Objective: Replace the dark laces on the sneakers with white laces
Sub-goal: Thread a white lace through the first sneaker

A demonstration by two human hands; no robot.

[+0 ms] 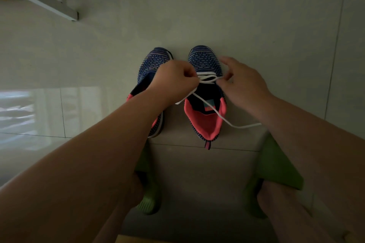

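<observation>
1. Both forearms are bare, with no sleeves in view.
2. The left hand and right hand wear no gloves, rings or watch.
3. The feet wear green slippers with ribbed edges; the lower legs are bare.

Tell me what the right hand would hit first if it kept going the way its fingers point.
The right hand points up and left over the right sneaker. Going straight on, its fingers would probably meet that sneaker's knit toe first, just beyond the white lace; depth is unclear from this single view.
</observation>
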